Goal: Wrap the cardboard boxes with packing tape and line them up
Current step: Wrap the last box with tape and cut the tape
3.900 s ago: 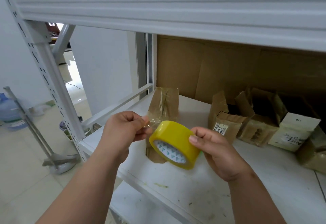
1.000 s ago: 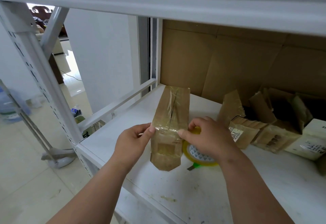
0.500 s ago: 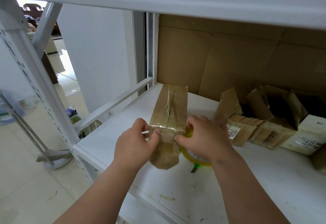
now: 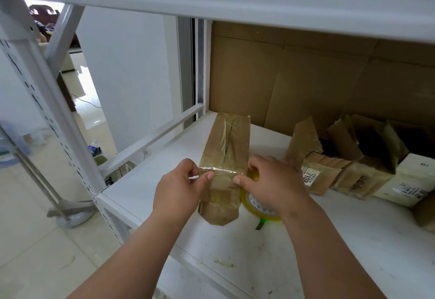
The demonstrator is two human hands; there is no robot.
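1. We're looking down at a white metal shelf [image 4: 329, 240], its near-left corner just beside the left forearm.
2. Tall cardboard box [image 4: 223, 157] stands upright near the shelf's front-left corner — already glossy with clear tape, with a slit down its facing side.
3. Left hand [image 4: 179, 190] is on the box's left edge: thumb flat against the front face on a wrinkled tape band, fingers curled round the left side. So it grips the box.
4. Right hand [image 4: 270, 183] is on the right edge, thumb tip pressing the same tape band on the front face, other fingers curled behind the box's right side. It grips the box too.
5. Yellow tape roll [image 4: 261, 209] lies on the shelf just right of the box, touching or nearly touching it, mostly hidden under the right hand. We can't tell whether any finger contacts the roll.
6. A small dark-and-green object [image 4: 260, 224] pokes out from under the roll at its front — too small to identify.
7. Further right, towards the back edge: a cluster of open cardboard boxes [image 4: 348, 157] with flaps up, one labelled box [image 4: 317, 176] nearest the hands, a white printed carton [image 4: 409, 181] at the far right.
8. Flat brown cardboard sheets [image 4: 306, 82] line the back of the shelf.
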